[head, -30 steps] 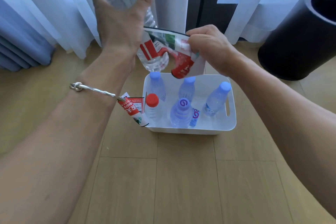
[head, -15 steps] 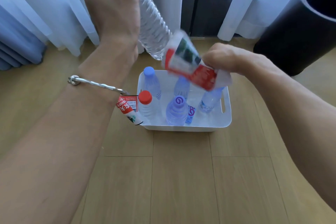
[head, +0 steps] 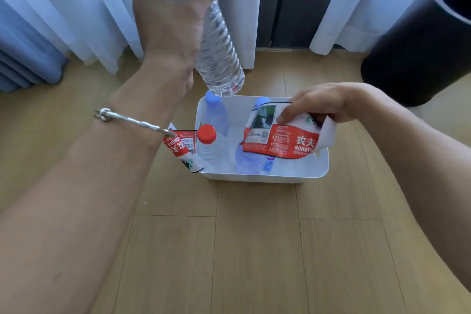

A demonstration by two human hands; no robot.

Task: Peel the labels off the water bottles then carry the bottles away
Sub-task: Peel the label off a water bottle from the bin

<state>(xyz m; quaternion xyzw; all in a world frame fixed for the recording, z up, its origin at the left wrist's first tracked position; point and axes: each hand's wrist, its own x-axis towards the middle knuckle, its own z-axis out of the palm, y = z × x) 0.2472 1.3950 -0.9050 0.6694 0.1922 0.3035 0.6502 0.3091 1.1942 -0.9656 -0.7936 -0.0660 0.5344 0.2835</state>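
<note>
**Stripped bottle in the left hand [head: 173,15], loose label in the right hand [head: 323,104]**

The left hand is raised and wraps the clear bare bottle [head: 216,53], which tilts with its base pointing down. The right hand, lower and apart from it, pinches the red-and-white peeled label [head: 280,137] between thumb and fingers. Under both hands a white bin [head: 313,173] stands on the wooden floor, holding a red-capped bottle [head: 207,143] and blue-capped bottles [head: 215,112]. A second label [head: 182,148] lies against the bin's outside, below the left wrist.
</note>
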